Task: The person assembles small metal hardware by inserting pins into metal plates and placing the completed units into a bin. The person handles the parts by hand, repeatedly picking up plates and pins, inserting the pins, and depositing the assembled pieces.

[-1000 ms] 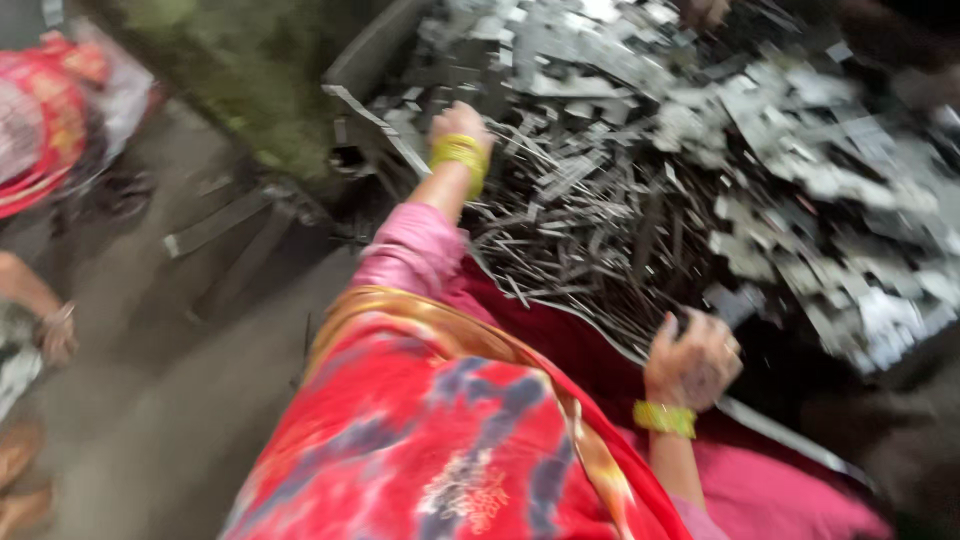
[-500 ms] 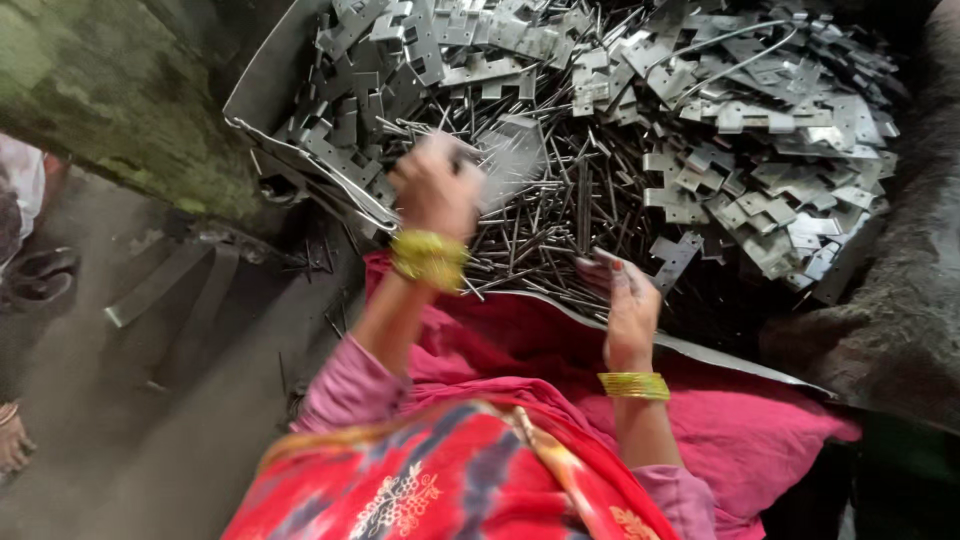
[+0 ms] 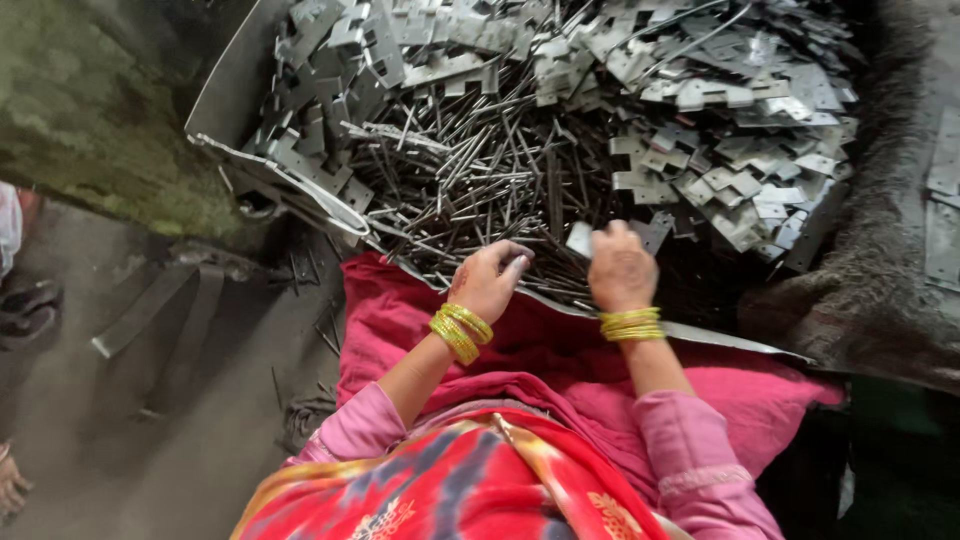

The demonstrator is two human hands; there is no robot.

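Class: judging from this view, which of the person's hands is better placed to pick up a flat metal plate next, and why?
Probably the right hand: its fingers already touch a small flat plate, and the pile of plates lies on its side. The left hand sits over the thin metal rods.

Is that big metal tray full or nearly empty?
Full: the metal tray is heaped with thin rods and flat stamped plates, hiding its floor.

— What is worn on the arms?
— Pink sleeves (image 3: 690,450), with yellow-green bangles (image 3: 460,330) at both wrists.
— And the body?
— A red patterned drape (image 3: 470,490) with an orange border.
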